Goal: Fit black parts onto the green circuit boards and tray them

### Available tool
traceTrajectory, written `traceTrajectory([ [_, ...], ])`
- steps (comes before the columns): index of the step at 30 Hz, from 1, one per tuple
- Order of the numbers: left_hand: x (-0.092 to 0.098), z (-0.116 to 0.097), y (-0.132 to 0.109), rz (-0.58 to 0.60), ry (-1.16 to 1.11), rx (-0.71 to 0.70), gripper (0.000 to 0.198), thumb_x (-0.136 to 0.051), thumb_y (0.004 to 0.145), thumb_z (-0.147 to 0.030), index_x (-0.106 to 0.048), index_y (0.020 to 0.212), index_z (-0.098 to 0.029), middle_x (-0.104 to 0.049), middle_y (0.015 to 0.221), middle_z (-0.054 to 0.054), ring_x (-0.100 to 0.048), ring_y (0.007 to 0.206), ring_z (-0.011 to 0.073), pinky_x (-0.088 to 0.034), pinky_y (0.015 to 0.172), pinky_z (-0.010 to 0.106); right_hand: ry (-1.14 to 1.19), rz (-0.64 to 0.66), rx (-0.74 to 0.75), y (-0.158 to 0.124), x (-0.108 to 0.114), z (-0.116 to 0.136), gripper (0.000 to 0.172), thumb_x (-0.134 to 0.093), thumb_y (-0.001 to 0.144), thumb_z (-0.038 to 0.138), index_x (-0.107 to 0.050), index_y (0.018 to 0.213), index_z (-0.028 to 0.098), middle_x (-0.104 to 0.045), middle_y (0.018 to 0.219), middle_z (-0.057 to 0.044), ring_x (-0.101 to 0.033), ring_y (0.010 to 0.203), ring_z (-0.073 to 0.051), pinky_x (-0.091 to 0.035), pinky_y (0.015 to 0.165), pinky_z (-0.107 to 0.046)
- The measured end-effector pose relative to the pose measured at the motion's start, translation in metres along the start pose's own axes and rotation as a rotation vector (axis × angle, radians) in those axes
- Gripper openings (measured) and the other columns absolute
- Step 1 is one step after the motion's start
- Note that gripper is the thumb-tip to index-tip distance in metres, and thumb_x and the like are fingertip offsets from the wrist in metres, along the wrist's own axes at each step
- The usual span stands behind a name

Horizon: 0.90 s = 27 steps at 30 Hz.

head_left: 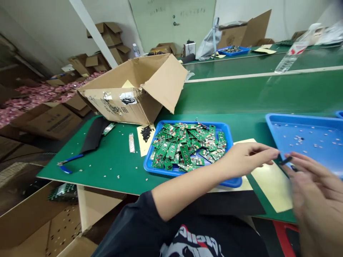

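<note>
My left hand (250, 157) reaches right across the blue tray, thumb and fingers drawn together; what they hold, if anything, I cannot make out. My right hand (316, 189), smeared by motion, pinches a small black strip-like piece (286, 160) close to the left fingertips. Below the left forearm lies the blue tray (147, 165), heaped with green circuit boards (171, 150) carrying red and silver parts. Yellow paper sheets (276, 187) lie under and beside the hands.
A second blue tray (273, 125) with small scraps stands at right. Black small parts (146, 133) rest on yellow paper. Blue-handled cutters (66, 165) and black foam sheet (93, 135) lie left. An open cardboard box (115, 107) stands behind; a bottle (293, 53) leans at back right.
</note>
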<state>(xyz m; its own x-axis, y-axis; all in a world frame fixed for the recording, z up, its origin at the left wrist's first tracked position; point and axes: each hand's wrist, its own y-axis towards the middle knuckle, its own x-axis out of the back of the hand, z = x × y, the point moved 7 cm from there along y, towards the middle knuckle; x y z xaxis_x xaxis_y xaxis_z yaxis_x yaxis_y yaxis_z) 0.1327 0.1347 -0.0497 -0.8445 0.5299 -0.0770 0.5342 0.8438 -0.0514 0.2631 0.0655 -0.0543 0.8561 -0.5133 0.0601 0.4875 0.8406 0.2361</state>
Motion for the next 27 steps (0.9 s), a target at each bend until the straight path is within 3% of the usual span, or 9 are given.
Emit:
traceTrajectory([
  [2, 0.033, -0.008, -0.034, -0.107, -0.211, -0.025, 0.021, -0.070, 0.078, -0.030, -0.071, 0.091, -0.013, -0.069, 0.082, 0.004, -0.064, 0.078, 0.0139, -0.053, 0.081, 0.029, 0.003, 0.200, 0.057, -0.014, -0.039, 0.010, 0.018, -0.068, 0.082, 0.035, -0.073, 0.098, 0.030, -0.061, 0.129, -0.009, -0.059, 0.119, -0.029, -0.047, 0.102, -0.052],
  [6, 0.085, -0.007, -0.089, -0.361, -0.337, 0.015, 0.035, -0.088, 0.055, -0.033, -0.070, 0.077, -0.013, -0.068, 0.074, 0.001, -0.062, 0.068, 0.0096, -0.051, 0.071, 0.024, 0.110, 0.513, 0.191, -0.040, -0.103, 0.024, 0.019, -0.062, 0.086, 0.030, -0.070, 0.103, 0.028, -0.061, 0.126, -0.009, -0.057, 0.121, -0.024, -0.053, 0.097, -0.039],
  [9, 0.107, -0.007, -0.116, -0.462, -0.341, 0.058, 0.043, -0.091, 0.048, -0.037, -0.068, 0.074, -0.013, -0.068, 0.070, 0.000, -0.063, 0.065, 0.0085, -0.050, 0.066, 0.022, 0.149, 0.640, 0.214, -0.056, -0.135, 0.028, 0.021, -0.062, 0.087, 0.031, -0.069, 0.107, 0.028, -0.061, 0.125, -0.008, -0.058, 0.121, -0.023, -0.055, 0.093, -0.036],
  [13, 0.127, -0.006, -0.145, -0.557, -0.211, 0.135, 0.047, -0.089, 0.049, -0.046, -0.067, 0.073, -0.013, -0.066, 0.062, -0.001, -0.063, 0.056, 0.0104, -0.053, 0.060, 0.024, 0.060, 0.741, 0.319, -0.074, -0.160, 0.032, 0.022, -0.058, 0.090, 0.031, -0.067, 0.110, 0.030, -0.054, 0.131, -0.008, -0.054, 0.125, -0.024, -0.052, 0.099, -0.040],
  [16, 0.150, -0.004, -0.167, -0.619, -0.055, 0.196, 0.044, -0.087, 0.052, -0.043, -0.067, 0.077, -0.013, -0.067, 0.059, 0.000, -0.065, 0.053, 0.0137, -0.054, 0.055, 0.026, -0.088, 0.749, 0.378, -0.075, -0.167, 0.030, 0.035, -0.057, 0.090, 0.034, -0.059, 0.125, 0.030, -0.049, 0.137, -0.009, -0.054, 0.125, -0.027, -0.048, 0.103, -0.047],
  [19, 0.192, -0.006, -0.188, -0.726, 0.128, 0.235, 0.029, -0.082, 0.062, -0.035, -0.066, 0.072, -0.013, -0.068, 0.060, 0.001, -0.067, 0.058, 0.0146, -0.054, 0.058, 0.026, -0.152, 0.724, 0.362, -0.064, -0.162, 0.023, 0.048, -0.057, 0.090, 0.038, -0.048, 0.136, 0.027, -0.051, 0.136, -0.011, -0.060, 0.116, -0.026, -0.050, 0.100, -0.049],
  [24, 0.285, -0.002, -0.206, -0.945, 0.459, 0.363, 0.013, -0.070, 0.081, -0.024, -0.064, 0.078, -0.012, -0.067, 0.074, 0.003, -0.066, 0.078, 0.0175, -0.055, 0.071, 0.029, -0.314, 0.628, 0.383, -0.038, -0.129, 0.007, 0.032, -0.057, 0.089, 0.043, -0.064, 0.115, 0.026, -0.058, 0.127, -0.009, -0.056, 0.121, -0.027, -0.047, 0.102, -0.046],
  [27, 0.318, 0.011, -0.201, -0.943, 0.605, 0.498, 0.023, -0.062, 0.090, -0.030, -0.063, 0.106, -0.013, -0.066, 0.106, 0.007, -0.064, 0.095, 0.0206, -0.056, 0.082, 0.039, -0.363, 0.606, 0.422, -0.035, -0.101, 0.002, 0.028, -0.057, 0.090, 0.040, -0.065, 0.112, 0.026, -0.060, 0.125, -0.009, -0.059, 0.117, -0.025, -0.050, 0.097, -0.043],
])
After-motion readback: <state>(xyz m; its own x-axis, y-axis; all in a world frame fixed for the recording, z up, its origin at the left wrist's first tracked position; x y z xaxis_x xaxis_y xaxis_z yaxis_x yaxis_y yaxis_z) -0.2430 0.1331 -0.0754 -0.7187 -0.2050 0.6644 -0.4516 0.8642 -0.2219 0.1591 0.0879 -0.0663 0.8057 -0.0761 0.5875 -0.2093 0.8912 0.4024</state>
